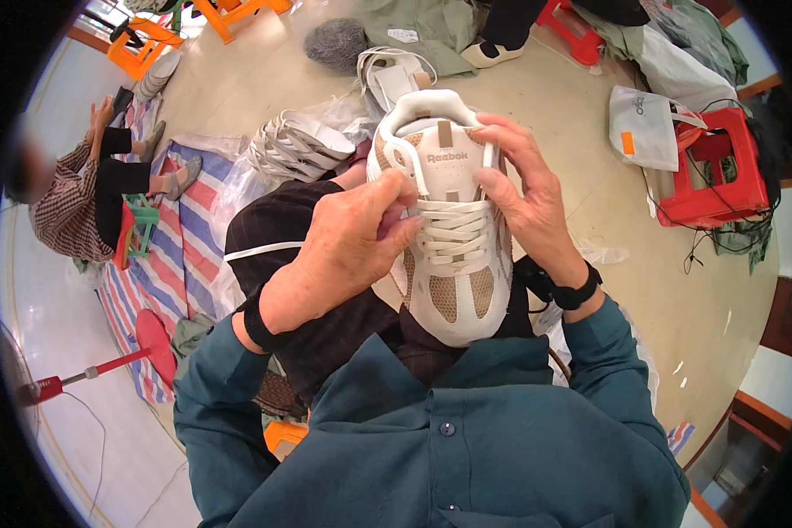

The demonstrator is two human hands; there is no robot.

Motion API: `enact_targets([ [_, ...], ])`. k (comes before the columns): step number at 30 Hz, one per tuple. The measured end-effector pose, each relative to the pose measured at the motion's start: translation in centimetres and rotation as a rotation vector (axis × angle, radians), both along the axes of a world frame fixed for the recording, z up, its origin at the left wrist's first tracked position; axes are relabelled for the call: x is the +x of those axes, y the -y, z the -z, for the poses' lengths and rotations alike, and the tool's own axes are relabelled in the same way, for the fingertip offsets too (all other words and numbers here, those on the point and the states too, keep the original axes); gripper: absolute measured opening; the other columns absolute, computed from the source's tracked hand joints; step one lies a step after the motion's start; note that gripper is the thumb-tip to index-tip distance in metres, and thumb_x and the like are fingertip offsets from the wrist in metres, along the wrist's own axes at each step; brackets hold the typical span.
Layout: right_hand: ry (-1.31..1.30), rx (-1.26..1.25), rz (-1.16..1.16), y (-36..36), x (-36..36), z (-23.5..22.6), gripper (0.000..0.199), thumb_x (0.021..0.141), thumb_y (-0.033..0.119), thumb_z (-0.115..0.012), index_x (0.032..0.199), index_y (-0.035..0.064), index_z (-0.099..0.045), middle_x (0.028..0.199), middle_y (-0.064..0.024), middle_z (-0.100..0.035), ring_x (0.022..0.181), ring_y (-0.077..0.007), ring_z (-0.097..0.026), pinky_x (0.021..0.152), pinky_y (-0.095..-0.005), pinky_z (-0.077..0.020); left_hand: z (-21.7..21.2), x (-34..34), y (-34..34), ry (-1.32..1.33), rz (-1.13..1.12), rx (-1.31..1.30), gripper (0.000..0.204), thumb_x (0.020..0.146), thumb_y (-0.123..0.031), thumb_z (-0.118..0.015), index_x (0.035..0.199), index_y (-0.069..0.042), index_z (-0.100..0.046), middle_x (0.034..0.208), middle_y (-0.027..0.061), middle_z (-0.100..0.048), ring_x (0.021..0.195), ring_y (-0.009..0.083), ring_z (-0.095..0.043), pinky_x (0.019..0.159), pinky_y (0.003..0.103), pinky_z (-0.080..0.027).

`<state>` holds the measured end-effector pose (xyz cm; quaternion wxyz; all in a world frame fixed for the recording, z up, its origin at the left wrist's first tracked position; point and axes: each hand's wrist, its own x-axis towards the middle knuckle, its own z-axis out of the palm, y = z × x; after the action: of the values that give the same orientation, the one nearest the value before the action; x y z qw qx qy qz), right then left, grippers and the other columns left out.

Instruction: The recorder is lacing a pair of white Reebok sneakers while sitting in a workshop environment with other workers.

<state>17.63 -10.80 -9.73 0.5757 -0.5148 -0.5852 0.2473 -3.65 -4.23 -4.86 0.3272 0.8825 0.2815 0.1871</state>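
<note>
A white and beige sneaker [455, 304] rests on my lap with its toe toward me. White shoelace [453, 232] crosses its lower eyelets in several rows. My left hand [348, 238] is closed at the left eyelet edge, thumb and forefinger pinching the lace. A white lace end [264, 251] sticks out to the left from behind this hand. My right hand [530, 185] grips the sneaker's upper right side by the collar, its thumb near the tongue [449, 157]. Its other fingers are partly hidden. A lace loop lies over the upper left side of the sneaker.
Beyond my knees lie a bundle of white laces [295, 148] and another pale shoe [394, 77]. A red stool [717, 211] with a white bag [644, 128] stands at right. A seated person [79, 194] is at left, beside a striped sheet [207, 189].
</note>
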Motion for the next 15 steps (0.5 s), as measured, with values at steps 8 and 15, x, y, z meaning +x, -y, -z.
enact_targets([
  [8, 0.354, 0.139, 0.121, 2.4, 0.7, -0.9, 0.023, 0.079, 0.007, -0.067, 0.101, 0.0064, -0.062, 0.109, -0.0101, -0.056, 0.096, -0.0251, -0.055, 0.081, -0.0362, -0.0462, 1.7, -2.5, -1.0, 0.082, -0.216, 0.154, 0.028, 0.074, -0.002, -0.069, 0.099, -0.001, -0.058, 0.090, 0.0070, -0.059, 0.070, 0.0145, -0.056, 0.052, 0.024, -0.044],
  [15, 0.340, 0.031, 0.094, 3.2, 0.5, -0.2, 0.015, 0.077, 0.004, -0.067, 0.088, 0.0033, -0.056, 0.090, -0.0104, -0.056, 0.084, -0.0268, -0.056, 0.073, -0.0360, -0.0457, 2.8, -3.1, -1.3, -0.045, -0.103, 0.003, 0.020, 0.078, -0.003, -0.065, 0.097, -0.002, -0.057, 0.083, 0.0060, -0.062, 0.062, 0.0154, -0.054, 0.054, 0.027, -0.045],
])
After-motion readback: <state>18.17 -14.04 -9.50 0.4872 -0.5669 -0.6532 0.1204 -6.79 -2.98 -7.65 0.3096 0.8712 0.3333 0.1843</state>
